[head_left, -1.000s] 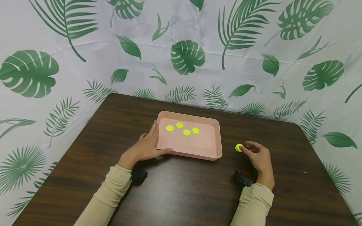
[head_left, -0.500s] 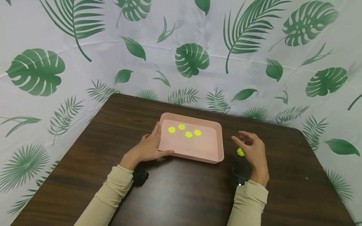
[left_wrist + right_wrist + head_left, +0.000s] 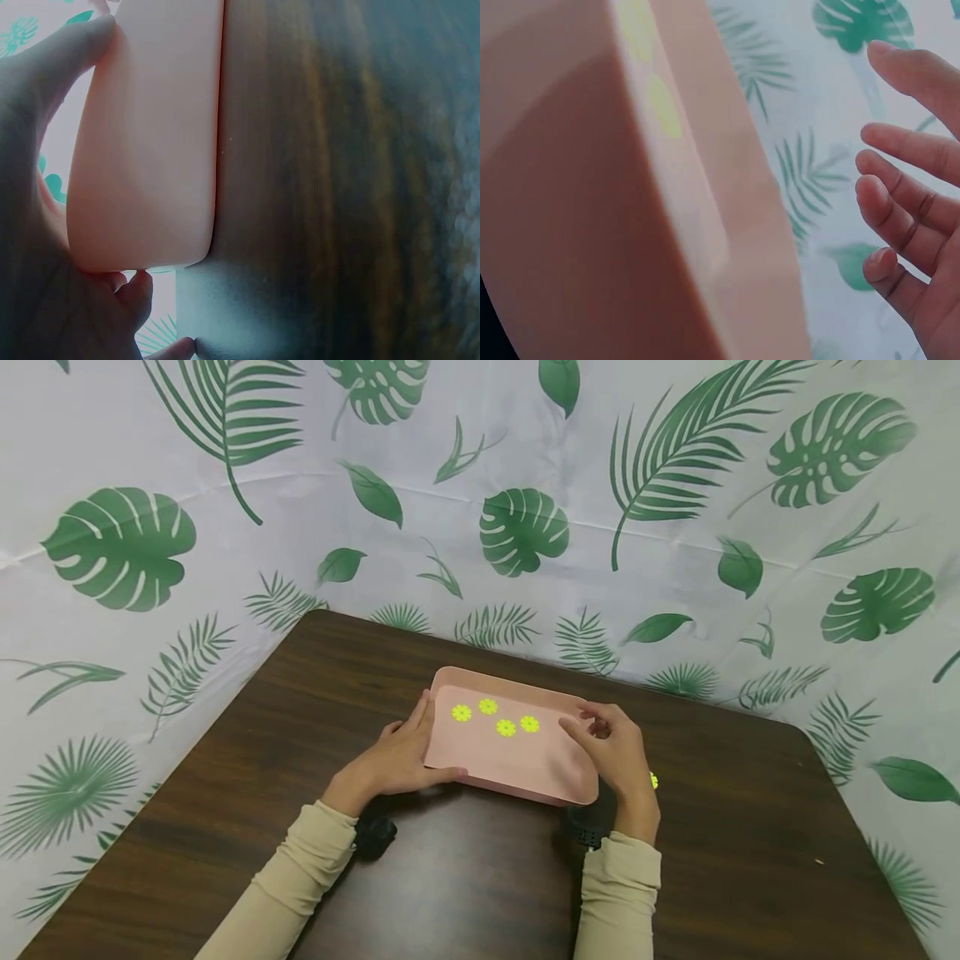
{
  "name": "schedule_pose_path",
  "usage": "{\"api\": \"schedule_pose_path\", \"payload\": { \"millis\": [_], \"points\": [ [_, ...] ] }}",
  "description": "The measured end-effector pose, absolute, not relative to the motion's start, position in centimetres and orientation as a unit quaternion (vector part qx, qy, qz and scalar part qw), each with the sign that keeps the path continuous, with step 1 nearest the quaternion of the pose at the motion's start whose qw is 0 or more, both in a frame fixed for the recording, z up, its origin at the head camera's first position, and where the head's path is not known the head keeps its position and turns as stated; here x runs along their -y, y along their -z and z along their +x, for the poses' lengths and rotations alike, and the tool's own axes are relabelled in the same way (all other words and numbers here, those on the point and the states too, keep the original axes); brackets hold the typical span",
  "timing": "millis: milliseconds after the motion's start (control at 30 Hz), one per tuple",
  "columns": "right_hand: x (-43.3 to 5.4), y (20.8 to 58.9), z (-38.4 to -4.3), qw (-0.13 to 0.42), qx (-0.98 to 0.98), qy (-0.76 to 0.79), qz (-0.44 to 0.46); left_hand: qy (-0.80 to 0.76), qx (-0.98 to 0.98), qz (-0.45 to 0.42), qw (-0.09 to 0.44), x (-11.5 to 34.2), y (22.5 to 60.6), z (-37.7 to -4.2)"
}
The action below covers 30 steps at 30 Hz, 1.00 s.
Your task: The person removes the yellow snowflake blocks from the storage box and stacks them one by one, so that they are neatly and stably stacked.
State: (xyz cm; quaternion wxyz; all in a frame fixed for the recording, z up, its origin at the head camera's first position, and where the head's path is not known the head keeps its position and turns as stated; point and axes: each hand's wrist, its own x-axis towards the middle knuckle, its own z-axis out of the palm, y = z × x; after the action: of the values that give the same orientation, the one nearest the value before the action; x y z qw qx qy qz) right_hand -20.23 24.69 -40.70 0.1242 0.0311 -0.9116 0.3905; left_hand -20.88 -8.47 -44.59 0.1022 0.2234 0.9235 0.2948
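A pink tray (image 3: 517, 768) lies on the table, with several bright yellow flower-shaped pieces (image 3: 506, 727) inside toward its far left part. My left hand (image 3: 397, 760) rests against the tray's near left corner, fingers straight along the left side and thumb along the near wall. That wall of the tray (image 3: 150, 150) fills much of the left wrist view. Over the tray's right end hovers my right hand (image 3: 611, 747), fingers loosely bent and apart, holding nothing; the right wrist view shows the same hand (image 3: 919, 202) empty. Another yellow flower-shaped piece (image 3: 654, 781) peeks out behind the right wrist.
The dark brown wooden table (image 3: 465, 877) extends around the tray. A white cloth with green leaves (image 3: 450, 568) hangs behind its far edge. Black wrist-worn devices (image 3: 375, 837) sit at both wrists. A tiny pale speck (image 3: 819, 862) lies on the right of the table.
My right hand has let go of the yellow flower-shaped piece on the table and moved left, over the tray's right end. My left hand stays at the tray's corner. The head view has shifted slightly.
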Motion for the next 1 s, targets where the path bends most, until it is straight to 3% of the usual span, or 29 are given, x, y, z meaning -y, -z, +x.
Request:
{"api": "schedule_pose_path", "payload": {
  "millis": [267, 533, 767, 1000],
  "points": [
    [-22.4, 41.6, -21.3, 0.094, 0.904, -0.412, 0.065, -0.293, -0.924, 0.221, 0.107, 8.5, 44.4, -20.8],
    [-20.1, 42.8, -22.8, 0.114, 0.900, -0.397, 0.140, -0.289, -0.926, 0.220, 0.107, 8.2, 44.7, -20.8],
    [-18.3, 43.9, -23.2, 0.041, 0.910, -0.403, 0.090, -0.290, -0.927, 0.214, 0.104, 8.4, 44.9, -20.9],
    [-17.7, 45.0, -23.7, 0.021, 0.919, -0.390, 0.062, -0.289, -0.927, 0.216, 0.100, 8.4, 45.0, -21.0]
  ]
}}
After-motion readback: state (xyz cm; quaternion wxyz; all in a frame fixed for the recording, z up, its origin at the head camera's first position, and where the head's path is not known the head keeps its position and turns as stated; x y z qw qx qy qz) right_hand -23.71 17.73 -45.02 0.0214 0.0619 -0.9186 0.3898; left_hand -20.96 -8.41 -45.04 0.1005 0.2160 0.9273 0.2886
